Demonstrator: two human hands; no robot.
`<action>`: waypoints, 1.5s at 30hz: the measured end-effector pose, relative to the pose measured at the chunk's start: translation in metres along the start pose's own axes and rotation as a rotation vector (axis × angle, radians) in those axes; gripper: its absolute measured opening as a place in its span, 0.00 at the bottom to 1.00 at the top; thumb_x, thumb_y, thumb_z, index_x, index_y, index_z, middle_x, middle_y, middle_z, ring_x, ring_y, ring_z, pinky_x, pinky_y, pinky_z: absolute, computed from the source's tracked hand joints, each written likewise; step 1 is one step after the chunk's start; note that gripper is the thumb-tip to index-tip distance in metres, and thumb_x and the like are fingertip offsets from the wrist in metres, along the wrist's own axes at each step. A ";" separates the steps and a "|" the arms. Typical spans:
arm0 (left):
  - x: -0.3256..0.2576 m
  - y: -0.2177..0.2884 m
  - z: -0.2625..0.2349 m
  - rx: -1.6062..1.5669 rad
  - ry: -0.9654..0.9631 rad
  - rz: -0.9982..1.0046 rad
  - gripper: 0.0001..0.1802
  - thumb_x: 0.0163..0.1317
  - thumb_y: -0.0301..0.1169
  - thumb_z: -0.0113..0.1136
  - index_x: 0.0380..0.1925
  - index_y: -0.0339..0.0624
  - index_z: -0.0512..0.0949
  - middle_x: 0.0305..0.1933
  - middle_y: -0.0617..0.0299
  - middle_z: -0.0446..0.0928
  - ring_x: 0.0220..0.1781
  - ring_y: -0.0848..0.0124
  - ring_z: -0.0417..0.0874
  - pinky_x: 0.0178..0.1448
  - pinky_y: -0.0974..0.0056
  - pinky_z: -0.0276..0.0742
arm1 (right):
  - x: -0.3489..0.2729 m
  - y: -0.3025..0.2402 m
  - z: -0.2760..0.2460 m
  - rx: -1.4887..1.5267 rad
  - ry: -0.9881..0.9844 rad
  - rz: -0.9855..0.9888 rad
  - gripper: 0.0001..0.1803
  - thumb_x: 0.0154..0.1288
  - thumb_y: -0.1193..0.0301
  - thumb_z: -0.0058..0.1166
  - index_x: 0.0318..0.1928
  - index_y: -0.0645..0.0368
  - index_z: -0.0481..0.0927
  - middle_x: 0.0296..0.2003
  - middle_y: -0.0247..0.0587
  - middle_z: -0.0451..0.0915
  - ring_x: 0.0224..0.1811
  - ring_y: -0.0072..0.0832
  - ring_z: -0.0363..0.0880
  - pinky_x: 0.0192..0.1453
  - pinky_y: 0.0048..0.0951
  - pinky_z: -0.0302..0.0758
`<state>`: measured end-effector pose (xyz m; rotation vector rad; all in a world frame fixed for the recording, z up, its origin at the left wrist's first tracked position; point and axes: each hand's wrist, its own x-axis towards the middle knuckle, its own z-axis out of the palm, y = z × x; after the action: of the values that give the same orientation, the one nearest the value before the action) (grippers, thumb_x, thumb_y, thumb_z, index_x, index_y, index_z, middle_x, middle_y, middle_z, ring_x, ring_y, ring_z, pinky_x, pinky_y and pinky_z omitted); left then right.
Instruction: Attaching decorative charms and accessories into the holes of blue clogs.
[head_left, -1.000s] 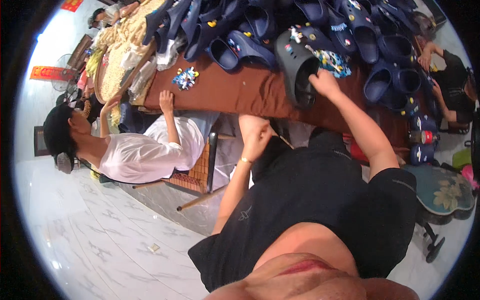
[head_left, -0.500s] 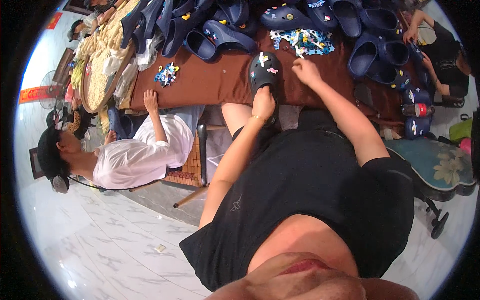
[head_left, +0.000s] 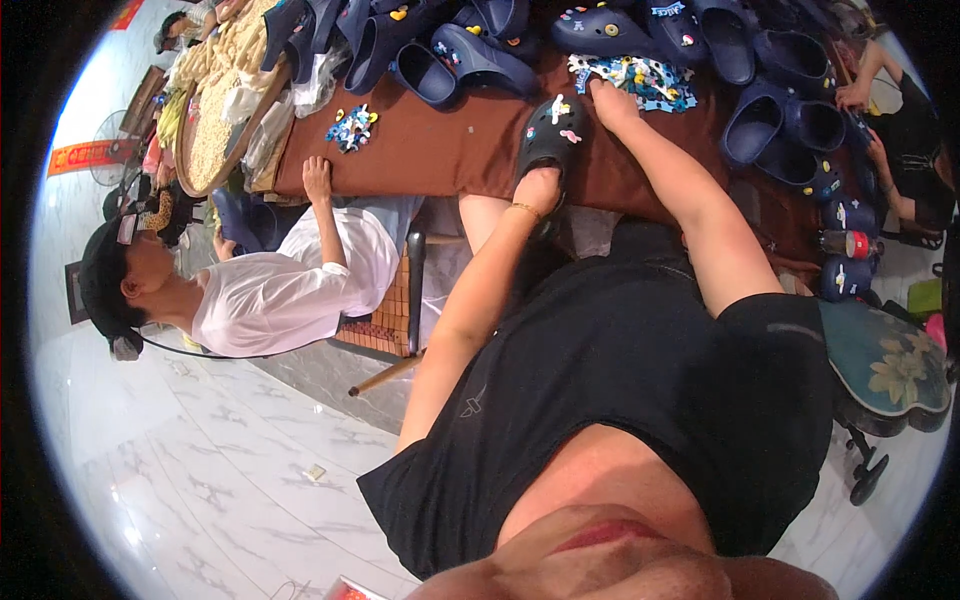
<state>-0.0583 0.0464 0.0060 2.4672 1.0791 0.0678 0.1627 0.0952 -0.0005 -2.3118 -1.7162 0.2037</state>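
Note:
My left hand (head_left: pixel 541 188) reaches into the foot opening of a black clog (head_left: pixel 548 135) and grips it, its fingers hidden inside. The clog is held toe away at the table's near edge, with several small charms on its upper, one white and one pink among them. At the near left edge of a heap of blue, white and yellow shoe charms (head_left: pixel 650 80) is my right hand (head_left: pixel 613 106). Its fingers are drawn together against the charms, and whatever lies between the fingertips is too small to make out.
Navy clogs (head_left: pixel 485 65) crowd the far side of the brown-covered table (head_left: pixel 430 150), with more navy clogs (head_left: pixel 760 120) on the right. A smaller charm pile (head_left: pixel 352 128) lies left, before a seated person in white (head_left: pixel 290 290). A bottle (head_left: pixel 850 244) lies by the right edge.
My right hand has moved away from me to the edge of the charm heap. The clog has tilted slightly in my left hand. The whole view has shifted a little.

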 end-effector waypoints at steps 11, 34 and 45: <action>-0.007 -0.005 0.010 0.047 0.035 -0.007 0.09 0.51 0.28 0.43 0.25 0.38 0.74 0.29 0.45 0.76 0.32 0.51 0.79 0.38 0.52 0.74 | -0.012 -0.006 -0.030 0.412 -0.012 -0.149 0.10 0.50 0.68 0.50 0.34 0.58 0.73 0.38 0.47 0.75 0.41 0.43 0.73 0.45 0.41 0.69; -0.004 -0.005 0.008 0.022 -0.012 -0.031 0.09 0.50 0.29 0.46 0.27 0.38 0.74 0.32 0.45 0.76 0.36 0.52 0.78 0.41 0.52 0.73 | -0.029 -0.065 -0.027 0.247 0.061 -0.143 0.13 0.47 0.65 0.55 0.33 0.58 0.77 0.35 0.44 0.74 0.43 0.39 0.71 0.46 0.35 0.69; -0.001 0.011 -0.004 -0.102 0.114 0.035 0.10 0.49 0.26 0.47 0.29 0.30 0.73 0.32 0.38 0.74 0.37 0.45 0.75 0.43 0.50 0.70 | -0.150 -0.001 0.014 0.913 -0.375 0.024 0.15 0.49 0.69 0.58 0.38 0.64 0.75 0.32 0.36 0.77 0.34 0.22 0.74 0.38 0.25 0.72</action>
<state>-0.0524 0.0410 0.0139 2.4155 1.0515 0.2704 0.1142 -0.0466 -0.0195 -1.6504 -1.2993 1.2016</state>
